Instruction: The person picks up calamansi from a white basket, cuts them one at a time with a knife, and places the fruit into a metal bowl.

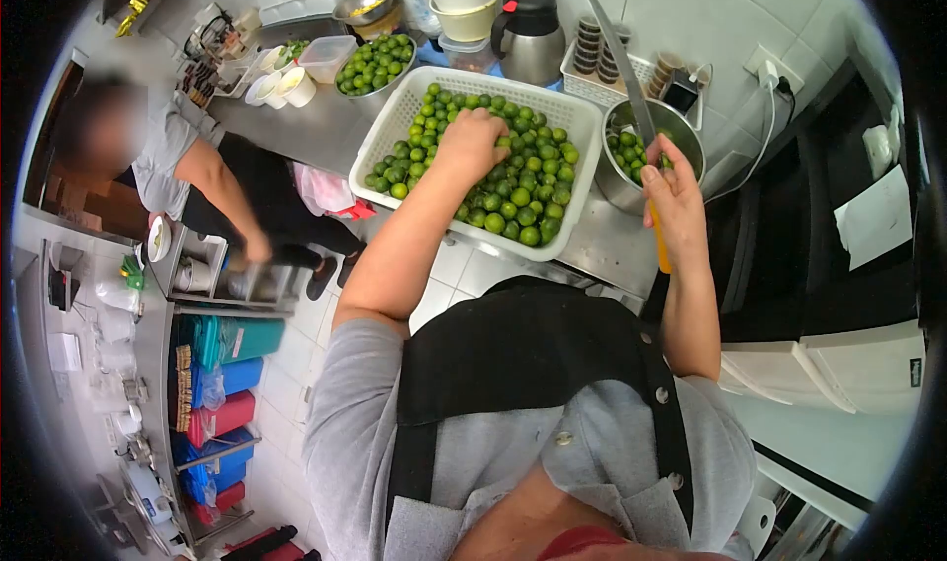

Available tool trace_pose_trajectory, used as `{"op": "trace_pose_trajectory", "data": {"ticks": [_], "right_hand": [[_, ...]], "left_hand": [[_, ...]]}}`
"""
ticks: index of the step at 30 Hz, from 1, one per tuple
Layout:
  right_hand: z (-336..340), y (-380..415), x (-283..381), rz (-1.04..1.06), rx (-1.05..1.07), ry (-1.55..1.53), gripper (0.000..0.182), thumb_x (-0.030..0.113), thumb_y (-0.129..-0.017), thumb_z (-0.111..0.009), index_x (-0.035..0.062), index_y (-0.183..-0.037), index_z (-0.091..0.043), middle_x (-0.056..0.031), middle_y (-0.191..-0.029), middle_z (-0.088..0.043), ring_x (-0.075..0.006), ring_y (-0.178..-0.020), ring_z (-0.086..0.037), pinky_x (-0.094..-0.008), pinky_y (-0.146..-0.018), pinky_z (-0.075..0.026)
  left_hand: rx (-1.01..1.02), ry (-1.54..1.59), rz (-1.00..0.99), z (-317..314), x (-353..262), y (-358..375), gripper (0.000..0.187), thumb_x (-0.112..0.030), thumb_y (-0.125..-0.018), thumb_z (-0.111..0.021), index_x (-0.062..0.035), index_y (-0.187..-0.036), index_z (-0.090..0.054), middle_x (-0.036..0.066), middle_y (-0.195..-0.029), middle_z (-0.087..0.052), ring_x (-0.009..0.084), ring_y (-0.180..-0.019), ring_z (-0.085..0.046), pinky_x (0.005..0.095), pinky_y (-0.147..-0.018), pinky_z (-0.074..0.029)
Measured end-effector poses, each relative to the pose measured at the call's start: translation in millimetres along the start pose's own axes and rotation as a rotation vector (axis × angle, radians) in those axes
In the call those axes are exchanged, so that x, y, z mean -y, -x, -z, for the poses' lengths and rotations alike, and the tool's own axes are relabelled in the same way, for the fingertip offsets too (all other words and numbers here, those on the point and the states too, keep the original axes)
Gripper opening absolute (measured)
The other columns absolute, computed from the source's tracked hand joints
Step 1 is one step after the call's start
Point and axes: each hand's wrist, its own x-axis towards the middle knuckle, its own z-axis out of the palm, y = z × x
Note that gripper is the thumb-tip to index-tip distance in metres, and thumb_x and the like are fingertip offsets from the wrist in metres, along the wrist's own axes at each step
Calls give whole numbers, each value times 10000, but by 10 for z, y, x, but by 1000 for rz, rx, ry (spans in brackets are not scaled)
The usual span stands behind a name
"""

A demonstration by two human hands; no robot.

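Left hand is down in the white basket, fingers curled over the pile of small green limes — gripping some, but can't tell how many, palm hides it. Basket sits on the steel desk, near its front edge, packed w/ limes across most of its floor.

Right hand is closed round a knife's yellow handle, blade pointing up & away, tip reaching toward the tiled wall. That hand hovers over the near rim of a steel bowl, just right of the basket, a few limes showing inside it.

Behind the basket: a second steel bowl of limes, a clear plastic tub beside it, a black-topped thermos jug and stacked containers at the wall. Small white rack w/ dark cups sits behind the right-side bowl.

Off to the left, another person in a grey top and black apron bends low, one hand reaching into a lower shelf unit. Coloured folders or bins stacked further down that side; floor is pale tile.
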Motion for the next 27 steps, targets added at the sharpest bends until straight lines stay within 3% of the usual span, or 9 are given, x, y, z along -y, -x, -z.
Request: {"op": "trace_pose_trajectory", "data": {"ticks": [2,5,6,10,13,14,21,27], "right_hand": [[-63,38,41,32,51,-53,573,202,-904,-595,6,-1378,-341,-42,-830,-529,-73,-624,-466,-198,-460,-390],[-164,80,117,-26,237,-226,573,199,-900,-597,31,-1386,-343,-35,-818,-527,-69,-633,-469,-192,-457,-388],[-211,86,127,-50,290,-265,557,215,-902,-594,47,-1378,-358,-29,-789,-518,-68,-602,-469,-187,-452,-384],[-464,109,202,-126,531,-384,545,258,-904,-589,36,-1352,-374,-36,-758,-506,-77,-518,-454,-188,-441,-376],[-607,120,267,-170,615,-411,560,261,-903,-592,14,-1350,-364,-38,-756,-507,-79,-517,-456,-192,-438,-376],[-649,135,296,-125,623,-355,586,324,-919,-546,-4,-1364,-353,-40,-755,-510,-73,-497,-442,-176,-450,-360],[-791,148,316,-159,684,-365,600,244,-895,-608,33,-1383,-331,-34,-792,-505,-67,-524,-452,-184,-439,-372],[-946,254,289,-66,707,-52,678,159,-846,-670,72,-1416,-314,-9,-835,-494,-53,-614,-434,-186,-529,-385]], "left_hand": [[-45,424,96,17,89,32,260,-124,-780,-698,-56,-1022,-633,87,-1040,-604,217,-927,-603,333,-815,-498],[-38,1432,183,188,-31,294,254,-68,-853,-627,-19,-1096,-577,96,-1098,-596,190,-948,-615,302,-832,-506],[-9,1528,175,235,-85,379,316,-34,-884,-578,-19,-1192,-513,113,-1143,-585,213,-991,-614,319,-875,-504],[56,1793,102,357,-279,607,395,-41,-880,-588,-29,-1259,-474,128,-1196,-558,209,-1002,-611,315,-894,-501],[83,2039,169,426,-350,714,390,-73,-879,-604,-27,-1247,-482,131,-1211,-548,215,-1017,-607,320,-912,-490],[84,2075,163,444,-365,737,409,-103,-870,-627,-25,-1245,-482,109,-1160,-577,205,-1004,-608,315,-916,-485],[-33,2060,240,348,-267,975,403,-140,-866,-649,-61,-1228,-491,36,-1015,-599,146,-937,-593,269,-843,-483],[-194,1958,252,396,-421,1049,366,-48,-859,-614,-13,-1205,-498,98,-1048,-619,176,-929,-617,286,-827,-492]]}}
